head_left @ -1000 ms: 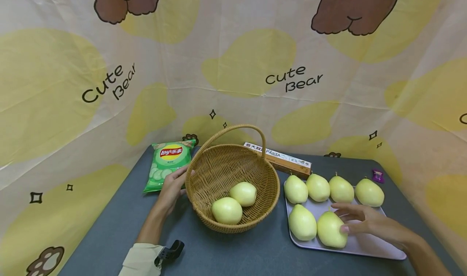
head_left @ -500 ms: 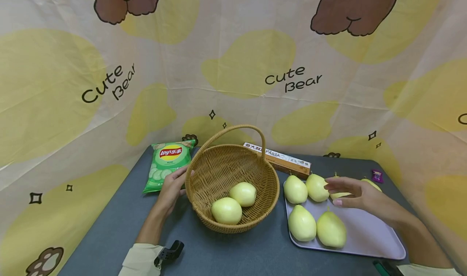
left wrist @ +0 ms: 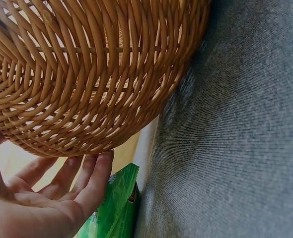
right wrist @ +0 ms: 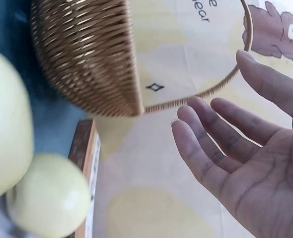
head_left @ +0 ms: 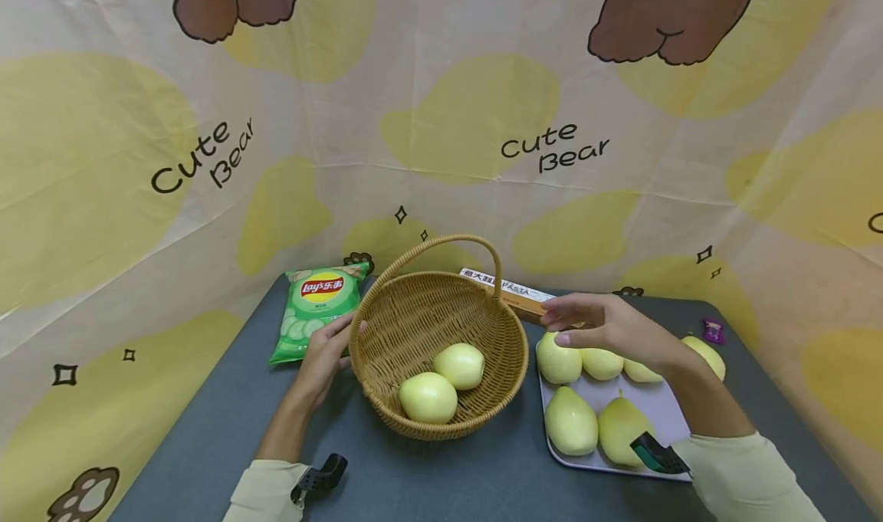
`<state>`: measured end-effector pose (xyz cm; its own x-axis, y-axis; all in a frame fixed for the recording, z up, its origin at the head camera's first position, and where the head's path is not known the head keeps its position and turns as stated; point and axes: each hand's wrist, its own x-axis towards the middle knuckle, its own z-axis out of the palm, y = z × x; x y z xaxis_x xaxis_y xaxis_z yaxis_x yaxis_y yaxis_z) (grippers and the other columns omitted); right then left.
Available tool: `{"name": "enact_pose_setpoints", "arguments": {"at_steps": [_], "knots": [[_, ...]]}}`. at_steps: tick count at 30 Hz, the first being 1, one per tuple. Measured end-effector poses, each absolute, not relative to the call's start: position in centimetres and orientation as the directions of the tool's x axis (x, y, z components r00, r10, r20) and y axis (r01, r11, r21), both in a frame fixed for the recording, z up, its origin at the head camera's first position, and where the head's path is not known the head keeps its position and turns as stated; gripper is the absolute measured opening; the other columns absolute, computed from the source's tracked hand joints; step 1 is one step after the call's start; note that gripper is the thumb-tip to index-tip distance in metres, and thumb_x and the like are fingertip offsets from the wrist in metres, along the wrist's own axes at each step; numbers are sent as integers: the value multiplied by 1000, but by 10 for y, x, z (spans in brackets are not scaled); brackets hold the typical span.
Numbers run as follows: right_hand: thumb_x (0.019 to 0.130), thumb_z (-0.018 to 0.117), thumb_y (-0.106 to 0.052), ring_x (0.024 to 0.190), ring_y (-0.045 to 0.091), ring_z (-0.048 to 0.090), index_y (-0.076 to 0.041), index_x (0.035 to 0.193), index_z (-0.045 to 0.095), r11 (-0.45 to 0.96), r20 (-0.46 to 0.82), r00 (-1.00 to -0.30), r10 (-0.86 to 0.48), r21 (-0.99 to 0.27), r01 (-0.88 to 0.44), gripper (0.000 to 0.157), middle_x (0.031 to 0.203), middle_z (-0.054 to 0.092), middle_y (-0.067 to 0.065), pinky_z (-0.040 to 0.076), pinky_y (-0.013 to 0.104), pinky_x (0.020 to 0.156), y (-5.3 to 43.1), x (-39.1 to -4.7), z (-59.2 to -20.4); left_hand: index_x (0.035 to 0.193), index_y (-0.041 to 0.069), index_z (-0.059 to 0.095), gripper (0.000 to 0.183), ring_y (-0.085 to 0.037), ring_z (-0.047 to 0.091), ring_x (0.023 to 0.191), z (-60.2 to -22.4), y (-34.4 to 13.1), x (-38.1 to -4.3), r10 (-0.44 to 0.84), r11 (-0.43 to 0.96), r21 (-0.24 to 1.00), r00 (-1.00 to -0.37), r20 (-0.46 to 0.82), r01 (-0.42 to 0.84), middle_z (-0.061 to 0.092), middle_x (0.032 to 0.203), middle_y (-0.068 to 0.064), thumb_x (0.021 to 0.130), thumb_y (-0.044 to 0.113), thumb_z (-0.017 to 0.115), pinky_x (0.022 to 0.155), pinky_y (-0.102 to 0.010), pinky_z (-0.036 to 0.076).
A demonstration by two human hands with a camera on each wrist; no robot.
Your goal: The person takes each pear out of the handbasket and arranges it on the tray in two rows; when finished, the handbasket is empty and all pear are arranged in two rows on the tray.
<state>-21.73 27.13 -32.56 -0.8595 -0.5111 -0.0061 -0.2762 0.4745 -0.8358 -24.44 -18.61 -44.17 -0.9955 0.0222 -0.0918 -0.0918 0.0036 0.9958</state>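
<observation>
A wicker basket (head_left: 441,300) with a tall handle stands mid-table and holds two pale yellow-green pears (head_left: 428,398). My left hand (head_left: 324,361) holds its left rim, one digit reaching over the edge. In the left wrist view the other fingers (left wrist: 97,183) lie against the outer wicker. My right hand (head_left: 607,323) hangs over the far row of pears, palm turned toward the basket. Nothing is between its spread, slightly bent fingers. Below it, a pale lilac tray (head_left: 586,467) bears several more pears (head_left: 571,421), some partly hidden by the right hand and forearm.
A green bag of Lay's chips (head_left: 320,307) lies left of the basket, close to the left hand. Behind the basket and the tray is a long pasta box (head_left: 520,296). A small purple packet (head_left: 713,331) sits at the far right. A printed cloth (head_left: 448,123) hangs behind the table.
My right hand has let go of the front-row pear, risen, and moved left and back toward the basket. That pear stays on the tray. The left hand and basket have not moved.
</observation>
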Motion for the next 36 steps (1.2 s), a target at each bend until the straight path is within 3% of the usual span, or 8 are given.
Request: {"name": "enact_pose_setpoints", "arguments": {"at_steps": [5,13,22,31,36], "knots": [[99,77,-26,128,33,65,-11,147,62,454,-9,-832,-554,-841,-294,52,136,70,15,56,34,99,240,-235,-312,160,9,47,64,-32,53,141,-442,-187,-245,16,11,996,-996,-85,-85,49,161,-14,107,39,65,107,-52,53],[94,83,-22,128,31,66,-13,144,65,425,-30,-778,-627,-851,-309,54,131,73,4,54,40,106,190,-258,-301,160,9,47,63,-32,53,141,-442,-188,-245,12,28,997,-997,-78,-78,48,161,-14,107,38,64,107,-54,53],[91,85,-13,126,24,67,-7,144,64,373,-107,-728,-677,-903,-215,57,135,70,8,54,40,108,151,-287,-308,160,9,47,64,-32,54,141,-443,-187,-245,13,18,995,-995,-96,-96,48,161,-14,106,39,65,111,-56,49],[91,85,-21,129,30,65,-6,146,63,449,-194,-658,-728,-860,-242,61,137,70,7,53,39,109,131,-309,-313,160,9,47,66,-32,54,141,-444,-187,-245,20,14,996,-996,-89,-88,48,161,-14,106,41,66,111,-56,50],[90,86,-23,129,21,64,-12,145,65,507,-278,-607,-744,-827,-242,60,137,70,1,48,42,115,127,-317,-321,160,8,46,66,-32,54,141,-443,-186,-244,18,18,996,-996,-86,-86,49,161,-14,106,41,66,110,-55,51]]}}
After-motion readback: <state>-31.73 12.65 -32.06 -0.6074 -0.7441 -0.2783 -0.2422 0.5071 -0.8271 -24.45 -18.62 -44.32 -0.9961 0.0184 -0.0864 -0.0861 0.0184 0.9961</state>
